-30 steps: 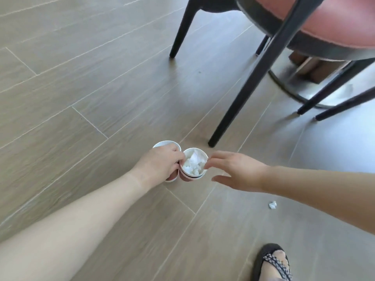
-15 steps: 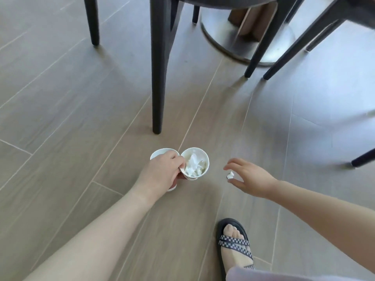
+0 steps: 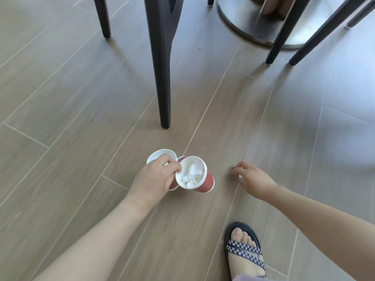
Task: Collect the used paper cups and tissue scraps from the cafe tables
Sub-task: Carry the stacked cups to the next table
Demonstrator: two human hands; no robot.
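Note:
My left hand (image 3: 156, 177) pinches the rims of two red paper cups held side by side low over the wooden floor. The right-hand cup (image 3: 204, 184) tilts toward me and holds crumpled white tissue (image 3: 192, 173). Only the white rim of the other cup (image 3: 160, 154) and a strip of its red wall show behind my fingers. My right hand (image 3: 253, 179) is down at the floor to the right of the cups, fingers curled over a small tissue scrap (image 3: 239, 176), of which only a white sliver shows.
A black chair leg (image 3: 162, 78) stands just beyond the cups and another (image 3: 103, 17) at the far left. A round metal table base (image 3: 253, 27) and more dark chair legs (image 3: 284, 37) are at the upper right. My sandalled foot (image 3: 245, 252) is below my right hand.
The view has swung down and right along the floor. My right hand reached to the scrap on the floor and curled its fingers over it. My left hand kept both cups, which now tilt more.

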